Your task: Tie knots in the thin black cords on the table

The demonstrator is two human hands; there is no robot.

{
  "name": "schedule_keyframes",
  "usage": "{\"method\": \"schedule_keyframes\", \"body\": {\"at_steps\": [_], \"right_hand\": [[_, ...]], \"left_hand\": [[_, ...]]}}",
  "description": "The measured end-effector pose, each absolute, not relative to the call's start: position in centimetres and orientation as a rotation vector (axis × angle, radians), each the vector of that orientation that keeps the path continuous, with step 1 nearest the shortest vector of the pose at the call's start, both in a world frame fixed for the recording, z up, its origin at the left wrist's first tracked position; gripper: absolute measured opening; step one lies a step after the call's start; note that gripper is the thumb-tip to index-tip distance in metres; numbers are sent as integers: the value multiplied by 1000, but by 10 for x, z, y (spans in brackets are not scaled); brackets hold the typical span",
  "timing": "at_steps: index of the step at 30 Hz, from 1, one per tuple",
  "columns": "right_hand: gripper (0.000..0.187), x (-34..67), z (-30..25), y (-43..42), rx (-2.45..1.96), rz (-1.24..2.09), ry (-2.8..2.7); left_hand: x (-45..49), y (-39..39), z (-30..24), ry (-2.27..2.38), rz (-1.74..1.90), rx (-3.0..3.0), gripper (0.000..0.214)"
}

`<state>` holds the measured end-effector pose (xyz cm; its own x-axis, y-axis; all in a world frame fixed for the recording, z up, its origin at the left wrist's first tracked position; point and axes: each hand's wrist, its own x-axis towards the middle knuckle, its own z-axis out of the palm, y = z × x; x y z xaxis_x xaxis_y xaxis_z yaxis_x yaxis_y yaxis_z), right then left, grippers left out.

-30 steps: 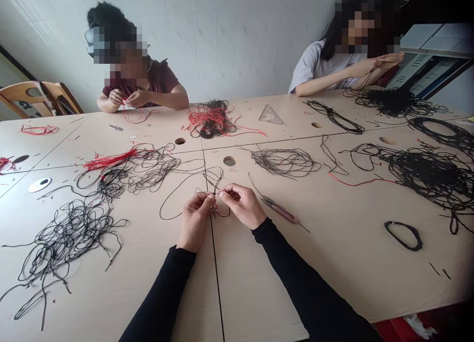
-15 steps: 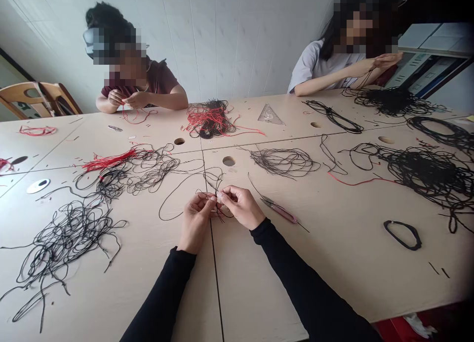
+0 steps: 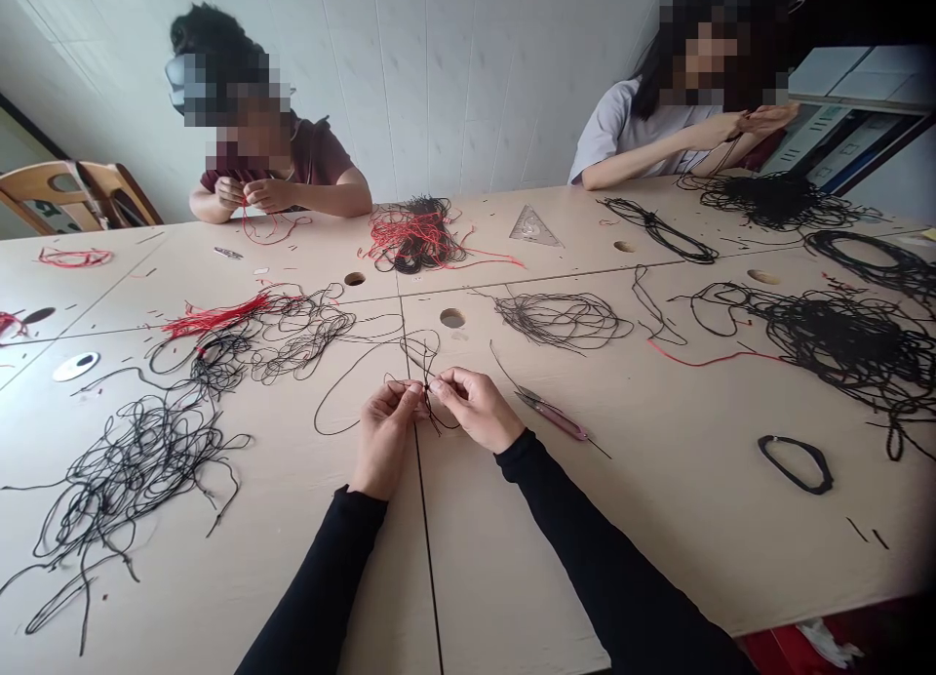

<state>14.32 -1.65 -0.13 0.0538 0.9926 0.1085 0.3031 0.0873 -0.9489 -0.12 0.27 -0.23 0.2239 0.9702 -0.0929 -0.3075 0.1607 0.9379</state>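
Thin black cord (image 3: 319, 392) runs in loops from between my hands onto the table. My left hand (image 3: 385, 431) is closed, thumb and fingertips pinching the cord. Close beside it on the right, my right hand (image 3: 479, 409) is closed on the same cord, with thumb and forefinger near its crossing strands. Short cord ends stick out below the fingertips. Whether there is a knot between the fingers is too small to make out. To the right of my right hand lie thread snips (image 3: 556, 418) with pink handles.
Tangled black cord (image 3: 138, 470) lies at left, red cord (image 3: 219, 316) behind it. More black cord bundles (image 3: 840, 338) lie at right. A clear set square (image 3: 536, 228) is farther back. Two people (image 3: 292, 173) sit opposite, handling cord. The table (image 3: 504, 558) has round holes.
My left fingertips have shifted slightly left, leaving a small gap between my hands where the black cord strands show more plainly. My right hand has hardly moved.
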Motion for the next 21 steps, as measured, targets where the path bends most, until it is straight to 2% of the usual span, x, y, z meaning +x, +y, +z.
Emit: {"method": "schedule_keyframes", "body": {"at_steps": [21], "right_hand": [[28, 140, 2, -17, -1441, 852, -1504]], "left_hand": [[-2, 4, -1, 908, 1096, 913, 29]]}}
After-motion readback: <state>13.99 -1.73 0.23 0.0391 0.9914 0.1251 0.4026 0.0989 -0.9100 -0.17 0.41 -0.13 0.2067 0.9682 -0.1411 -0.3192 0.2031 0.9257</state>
